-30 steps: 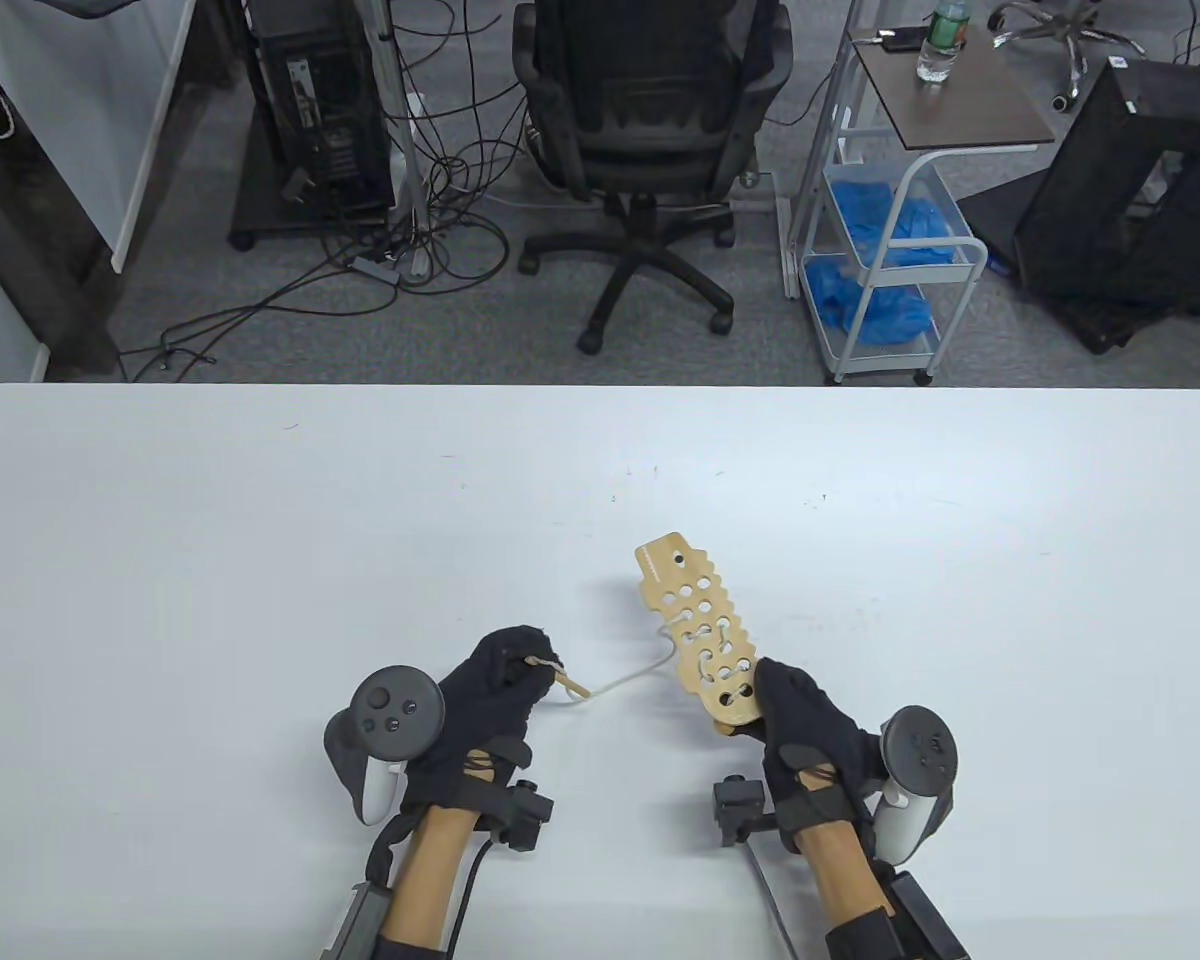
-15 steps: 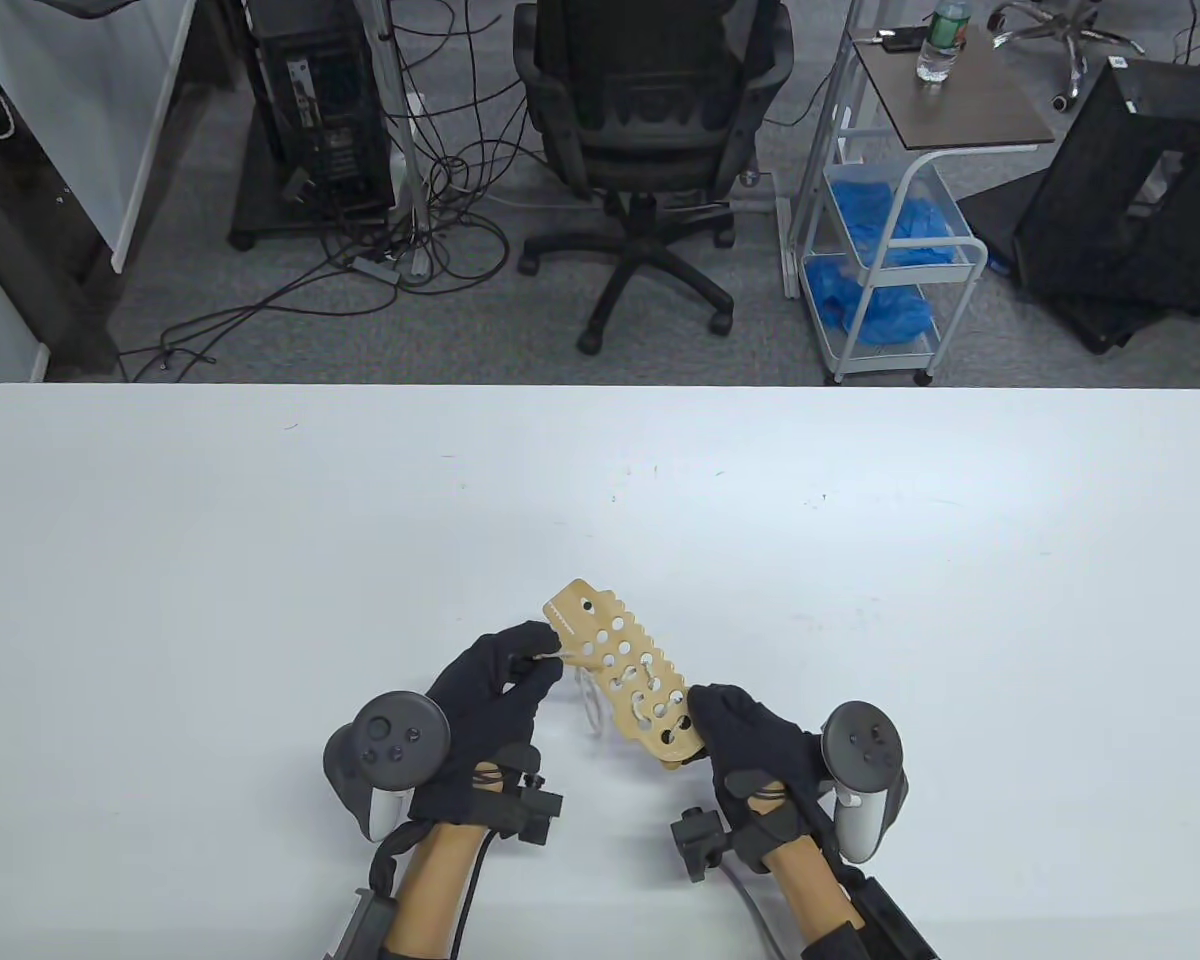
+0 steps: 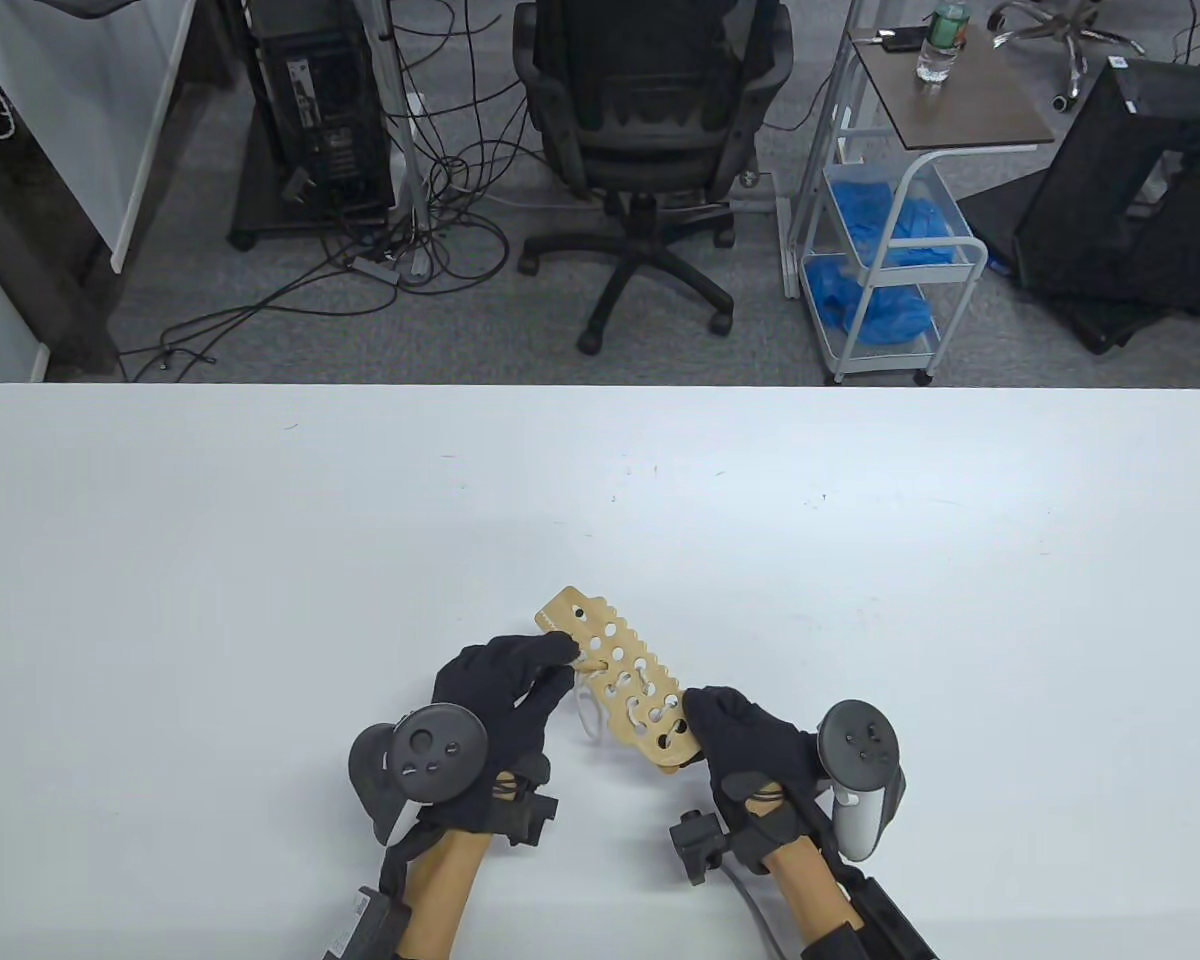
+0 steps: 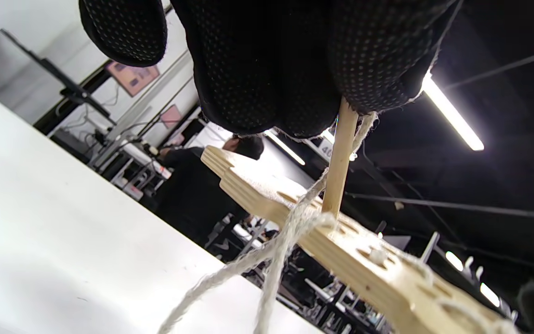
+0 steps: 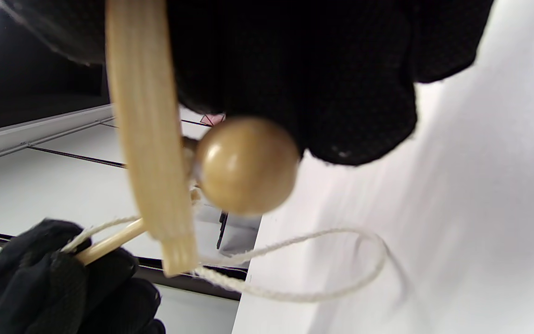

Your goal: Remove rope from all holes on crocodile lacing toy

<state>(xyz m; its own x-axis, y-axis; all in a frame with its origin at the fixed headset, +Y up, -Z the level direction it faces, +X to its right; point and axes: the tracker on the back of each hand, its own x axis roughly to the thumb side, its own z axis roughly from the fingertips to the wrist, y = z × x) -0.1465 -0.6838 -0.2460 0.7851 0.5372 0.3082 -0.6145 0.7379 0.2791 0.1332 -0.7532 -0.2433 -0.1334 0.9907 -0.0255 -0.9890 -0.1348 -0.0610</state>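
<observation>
The wooden crocodile lacing board (image 3: 612,672) hangs tilted above the table, with white rope (image 3: 590,715) threaded through its nearer holes. My right hand (image 3: 705,715) grips the board's near end. My left hand (image 3: 565,665) pinches the wooden needle (image 4: 340,162) at the rope's end, and the needle's tip stands in a hole of the board (image 4: 364,260). In the right wrist view the board (image 5: 149,139) shows edge-on beside a round wooden bead (image 5: 247,164), and a slack rope loop (image 5: 318,264) lies on the table. The left hand (image 5: 40,283) shows there at the lower left.
The white table (image 3: 260,560) spreads wide around both hands. Beyond its far edge stand an office chair (image 3: 650,130), a cart with blue bags (image 3: 890,260) and floor cables.
My right hand carried the board left and nearer. My left hand brought the needle up against the board. The rope went from a stretched line to a slack loop under the board.
</observation>
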